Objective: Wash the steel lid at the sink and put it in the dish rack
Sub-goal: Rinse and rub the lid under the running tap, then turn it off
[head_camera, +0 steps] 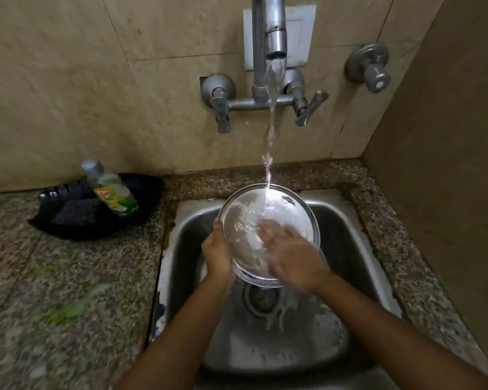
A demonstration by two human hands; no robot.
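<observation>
Resting between both hands [261, 250], steel lid [245, 212]

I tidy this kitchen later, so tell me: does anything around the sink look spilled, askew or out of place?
Green scraps, blurred, lie loose on the counter left of the sink. The dish soap bottle leans tilted in a black tray. Nothing else stands out.

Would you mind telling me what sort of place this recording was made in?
Most likely a home kitchen's washing-up corner: a steel sink set in a granite counter, a wall tap running onto a steel lid, and a dish soap bottle beside a scrub pad.
</observation>
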